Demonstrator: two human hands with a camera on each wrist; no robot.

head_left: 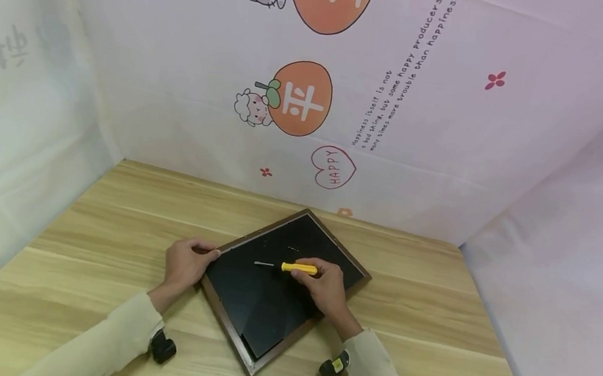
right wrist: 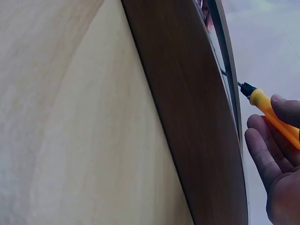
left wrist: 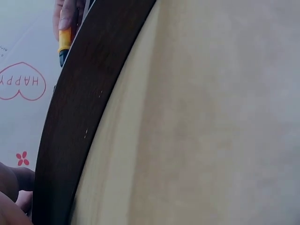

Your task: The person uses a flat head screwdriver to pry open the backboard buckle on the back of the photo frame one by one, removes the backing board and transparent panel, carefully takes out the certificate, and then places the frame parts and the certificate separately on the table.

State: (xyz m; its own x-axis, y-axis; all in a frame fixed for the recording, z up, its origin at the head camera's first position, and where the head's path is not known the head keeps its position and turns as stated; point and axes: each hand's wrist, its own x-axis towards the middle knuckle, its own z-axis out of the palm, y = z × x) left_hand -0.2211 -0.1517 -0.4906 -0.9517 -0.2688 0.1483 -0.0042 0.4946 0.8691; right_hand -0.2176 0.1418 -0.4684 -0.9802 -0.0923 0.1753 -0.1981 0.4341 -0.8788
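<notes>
A brown-rimmed picture frame [head_left: 230, 323] with a black back panel [head_left: 261, 306] lies turned cornerwise on the wooden table. At its left corner, my left hand [head_left: 185, 263] grips the rim, the thumb lying along its edge. My right hand [head_left: 326, 285] is over the panel's right part and pinches a screwdriver [head_left: 298, 268] by its yellow handle. The thin metal blade points left, above the panel. In the right wrist view the screwdriver [right wrist: 267, 107] shows beyond the frame's brown side [right wrist: 187, 93], thumb on its handle. The left wrist view shows left-hand fingers [left wrist: 14, 197] against the frame's side.
Near the panel's upper middle lies a small thin metal piece [head_left: 293, 249]. The wooden table [head_left: 420, 323] extends around the frame. A printed white sheet [head_left: 412, 181] rises behind the table, with more white sheeting [head_left: 563, 270] at the right and left.
</notes>
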